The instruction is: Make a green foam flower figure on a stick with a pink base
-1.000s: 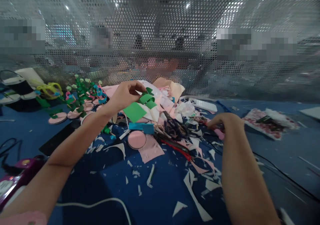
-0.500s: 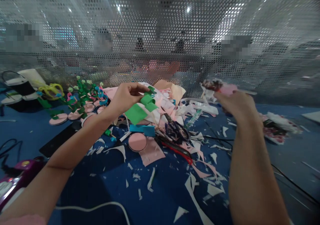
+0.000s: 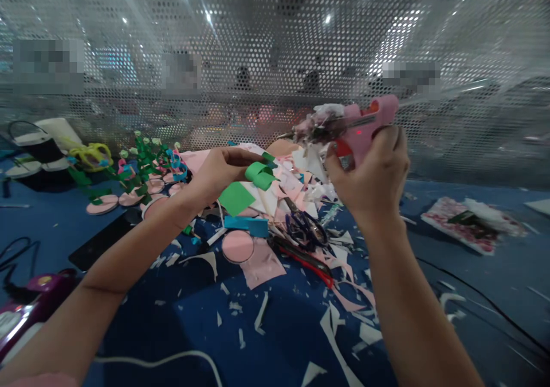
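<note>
A curled green paper strip (image 3: 260, 175) is pinched in the fingers of my left hand (image 3: 221, 172), over the scrap pile. My right hand (image 3: 376, 172) grips a pink hot glue gun (image 3: 358, 126) by its handle, held up with the nozzle pointing left toward the strip. The gun's front end is crusted with dark and whitish residue, and a small red light shows on its side. Under the left hand lie a flat green paper piece (image 3: 236, 198), a blue strip (image 3: 246, 225) and a round pink disc (image 3: 238, 246).
Scissors (image 3: 305, 226) and a red-and-black cutter (image 3: 305, 261) lie amid paper scraps. Small paper flowers on pink discs (image 3: 102, 204) stand at left, near a dark phone (image 3: 103, 238) and yellow scissors (image 3: 92, 157). A perforated metal screen (image 3: 275, 43) rises behind. A stained pad (image 3: 462, 226) lies right.
My right hand has lifted the glue gun from low at the right and brought it up and leftward, nozzle toward the green strip. My left hand has stayed nearly in place.
</note>
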`<move>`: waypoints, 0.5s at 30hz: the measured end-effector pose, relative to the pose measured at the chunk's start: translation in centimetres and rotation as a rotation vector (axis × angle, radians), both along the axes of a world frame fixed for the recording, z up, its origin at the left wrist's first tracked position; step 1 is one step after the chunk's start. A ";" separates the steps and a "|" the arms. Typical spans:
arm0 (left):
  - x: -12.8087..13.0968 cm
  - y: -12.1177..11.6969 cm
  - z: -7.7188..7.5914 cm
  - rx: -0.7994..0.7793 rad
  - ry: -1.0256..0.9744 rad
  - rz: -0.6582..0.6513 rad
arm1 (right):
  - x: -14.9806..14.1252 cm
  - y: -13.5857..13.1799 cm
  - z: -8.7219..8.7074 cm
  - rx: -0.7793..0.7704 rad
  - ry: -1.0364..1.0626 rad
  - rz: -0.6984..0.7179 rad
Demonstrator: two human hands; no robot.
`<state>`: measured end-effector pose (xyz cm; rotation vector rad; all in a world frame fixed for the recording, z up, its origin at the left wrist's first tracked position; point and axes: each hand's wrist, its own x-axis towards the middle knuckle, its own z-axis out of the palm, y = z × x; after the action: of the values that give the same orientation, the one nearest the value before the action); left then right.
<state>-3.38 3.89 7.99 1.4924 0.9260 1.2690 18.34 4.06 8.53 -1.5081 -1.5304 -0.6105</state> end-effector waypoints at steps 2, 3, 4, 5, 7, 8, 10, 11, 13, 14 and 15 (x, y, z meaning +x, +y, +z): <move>0.0 -0.1 0.2 -0.028 -0.014 -0.014 | 0.0 0.1 -0.3 0.022 -0.051 0.023; 0.1 -0.2 0.2 -0.040 -0.020 -0.015 | 0.0 0.1 -0.4 0.024 -0.070 0.030; 0.1 -0.2 0.3 -0.051 -0.027 -0.012 | 0.0 0.1 -0.5 0.019 -0.088 0.038; 0.2 -0.2 0.4 -0.060 -0.036 -0.006 | 0.0 0.2 -0.6 0.012 -0.103 0.046; 0.2 -0.3 0.4 -0.074 -0.057 0.007 | 0.1 0.3 -0.8 -0.002 -0.121 0.056; 0.3 -0.3 0.4 -0.079 -0.063 0.013 | 0.1 0.4 -0.8 -0.008 -0.127 0.058; 0.3 -0.3 0.4 -0.082 -0.061 0.022 | 0.1 0.4 -0.9 -0.012 -0.132 0.061; 0.3 -0.3 0.3 -0.079 -0.058 0.026 | 0.1 0.4 -1.0 -0.013 -0.132 0.062; 0.3 -0.4 0.3 -0.072 -0.050 0.027 | 0.0 0.4 -1.0 -0.017 -0.131 0.065; 0.3 -0.4 0.3 -0.066 -0.048 0.026 | 0.0 0.4 -1.0 -0.020 -0.130 0.065; 0.3 -0.3 0.3 -0.061 -0.046 0.025 | 0.0 0.4 -1.0 -0.025 -0.129 0.064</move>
<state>-3.13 3.55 8.24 1.4032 0.9476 1.2766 18.35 4.45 7.58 -1.4561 -1.6838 -0.6643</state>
